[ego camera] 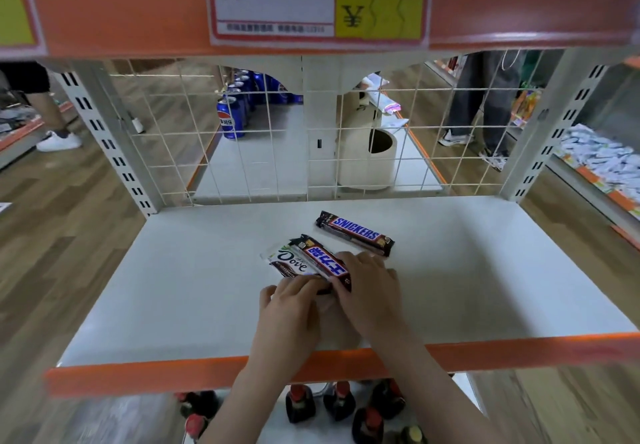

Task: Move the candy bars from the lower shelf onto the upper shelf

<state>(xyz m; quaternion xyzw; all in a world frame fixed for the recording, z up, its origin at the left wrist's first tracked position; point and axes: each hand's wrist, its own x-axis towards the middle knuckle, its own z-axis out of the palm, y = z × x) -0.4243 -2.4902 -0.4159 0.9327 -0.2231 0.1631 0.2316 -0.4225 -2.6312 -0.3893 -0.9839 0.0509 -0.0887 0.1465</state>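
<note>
On the white metal lower shelf with its orange front lip, the white-and-brown Dove chocolate bar lay leftmost of the candy, flat near the shelf's middle, with the dark brown Snickers bar printed in Chinese characters lying partly over its right side. The left hand reached in from the near edge, its fingers curled down onto the near ends of these two bars; whether they had actually closed under the wrappers could not be told. Just to its right, the right hand rested fingers together on the right near end of the Chinese-lettered bar, seemingly squaring the pair up. Farther right and farther back, the second dark brown Snickers bar with English lettering lay apart and untouched. Gathering well probably meant sliding the overlapped bars into one stack, pinching both ends firmly so neither slipped, then lifting clear of the orange-faced upper shelf with its white and yellow price label overhead.
</note>
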